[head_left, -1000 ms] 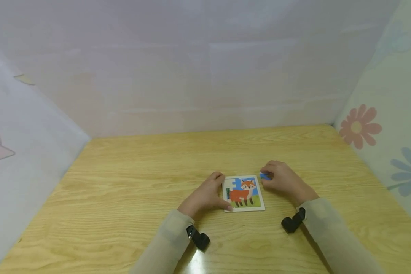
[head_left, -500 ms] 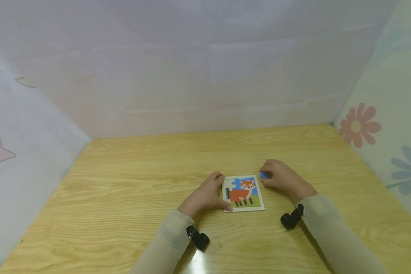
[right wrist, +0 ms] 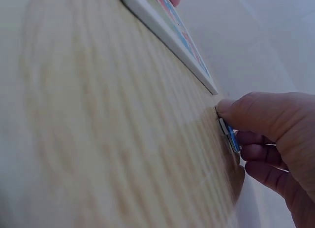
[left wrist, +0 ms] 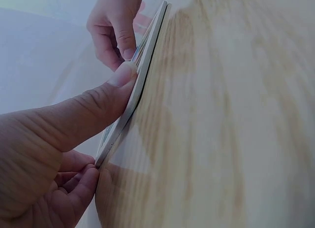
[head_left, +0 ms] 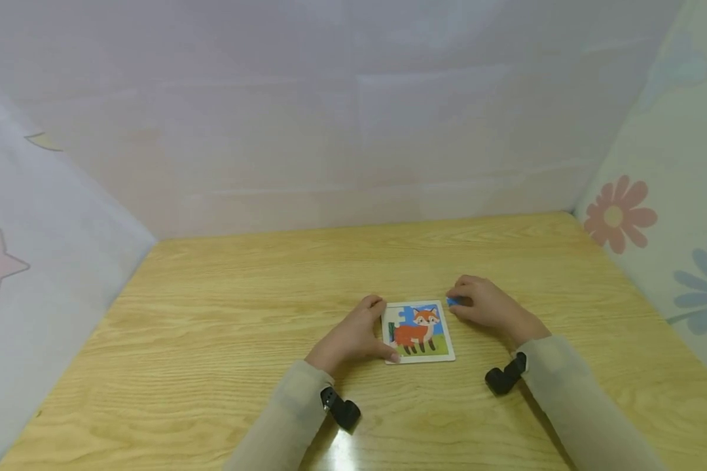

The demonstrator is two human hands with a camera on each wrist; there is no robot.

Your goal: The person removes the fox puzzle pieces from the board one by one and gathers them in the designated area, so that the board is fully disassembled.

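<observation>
A square jigsaw puzzle board [head_left: 419, 359] with a white border and a fox picture lies flat on the table. A pale gap [head_left: 395, 315] shows at its upper left, where no piece lies. My left hand [head_left: 352, 336] holds the board by its left side, thumb over the near-left corner and fingertips at the far-left corner. Just off the board's far-right corner, my right hand [head_left: 488, 307] pinches a small blue puzzle piece [right wrist: 233, 138] between thumb and fingers. The piece is tilted close to the tabletop; the fingers partly cover it.
The wooden table [head_left: 241, 314] stretches out around the board on all sides. Pale cloth walls [head_left: 353, 131] enclose its back and sides. Each wrist carries a black strapped camera [head_left: 505, 374], low over the table.
</observation>
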